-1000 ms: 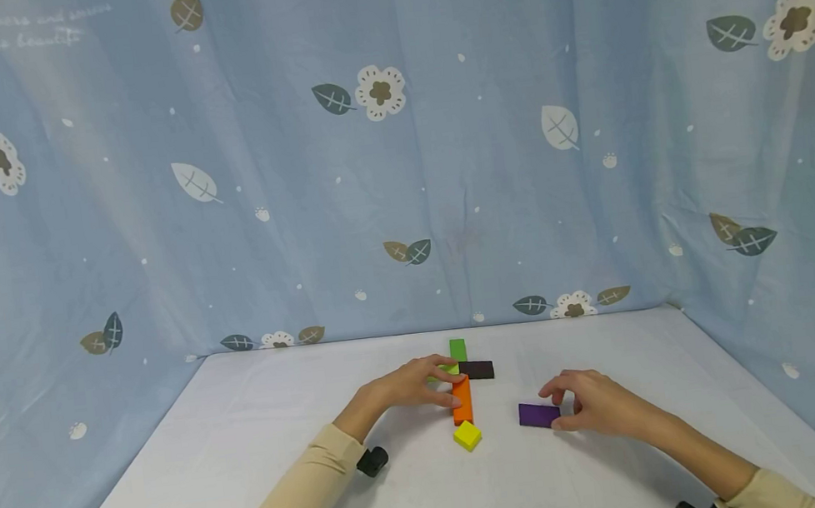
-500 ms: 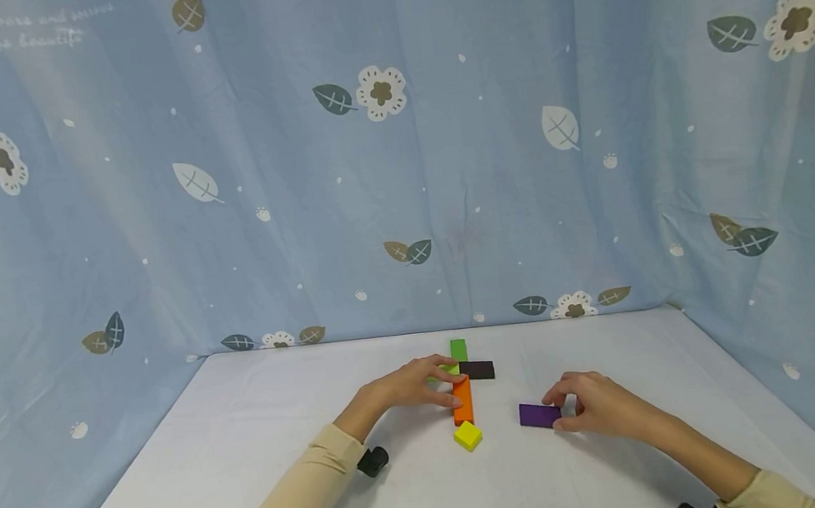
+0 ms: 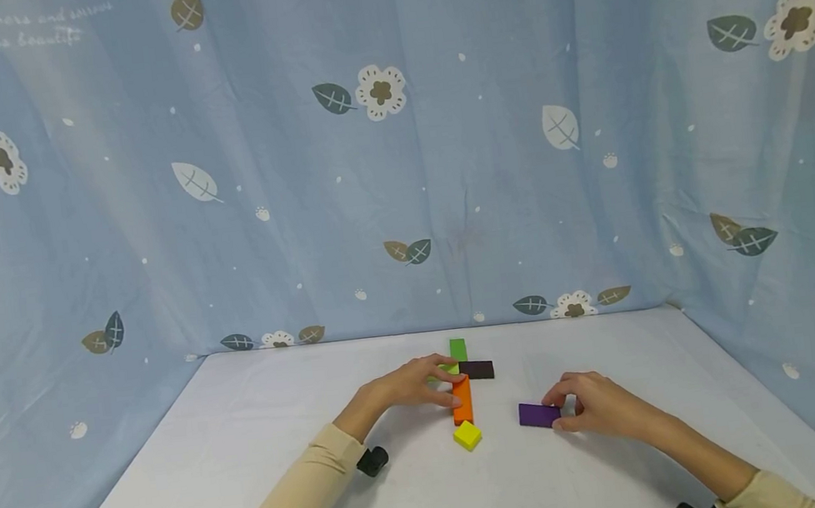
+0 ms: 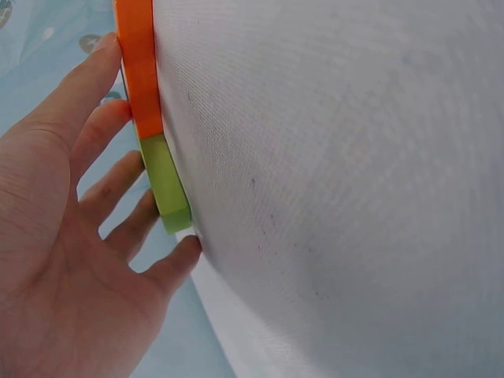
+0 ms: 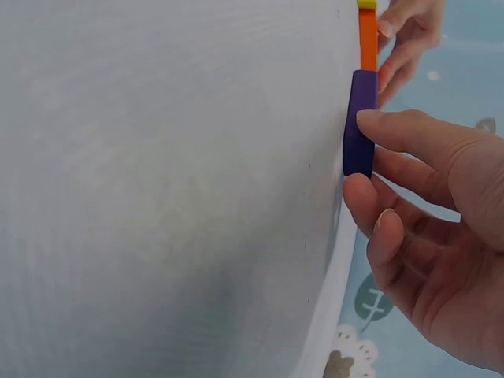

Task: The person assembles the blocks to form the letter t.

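In the head view, my left hand [image 3: 410, 383] rests on a group of flat blocks, fingers spread and fairly straight. Its thumb touches the orange block [image 3: 463, 407], while the fingers reach over the yellow-green block [image 3: 451, 369], which is partly hidden. A green block [image 3: 458, 350] points toward the back, and a dark, nearly black block [image 3: 477, 370] lies crosswise to the right. At the orange block's near end sits a yellow block [image 3: 468, 436], turned cornerwise. My right hand [image 3: 606, 403] pinches the right end of a purple block [image 5: 361, 130] between thumb and fingers, apart from the group.
A white cloth-covered table [image 3: 210, 444] extends around the blocks. Behind it hangs a blue curtain [image 3: 283, 218] with leaf and flower prints, which also closes off both sides. Each wrist carries a black camera [image 3: 373, 461].
Over the last second the right index finger has settled slightly closer to the purple block. The left hand and all blocks keep their places.
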Available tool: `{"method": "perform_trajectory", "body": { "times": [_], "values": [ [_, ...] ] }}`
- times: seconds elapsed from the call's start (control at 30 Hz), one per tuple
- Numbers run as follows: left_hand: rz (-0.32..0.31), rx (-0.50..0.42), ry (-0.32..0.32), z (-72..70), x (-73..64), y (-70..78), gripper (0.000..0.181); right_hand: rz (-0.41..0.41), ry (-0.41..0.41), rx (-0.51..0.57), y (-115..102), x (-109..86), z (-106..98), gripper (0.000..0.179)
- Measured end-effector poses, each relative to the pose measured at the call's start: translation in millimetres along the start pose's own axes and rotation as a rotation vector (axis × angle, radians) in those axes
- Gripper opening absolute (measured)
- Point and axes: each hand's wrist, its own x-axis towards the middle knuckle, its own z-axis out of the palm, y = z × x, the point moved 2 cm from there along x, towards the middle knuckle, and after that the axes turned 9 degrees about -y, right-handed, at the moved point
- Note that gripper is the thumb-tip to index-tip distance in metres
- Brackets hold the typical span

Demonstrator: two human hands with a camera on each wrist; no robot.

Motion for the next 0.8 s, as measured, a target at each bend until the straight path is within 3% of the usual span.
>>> {"method": "perform_trajectory", "body": {
  "times": [0.8],
  "values": [
    [-0.017, 0.021, 0.0, 0.6, 1.7, -1.3, 0.054, 0.042, -0.029, -0.003, -2.6, -0.7, -0.4, 0.03]
  ]
}}
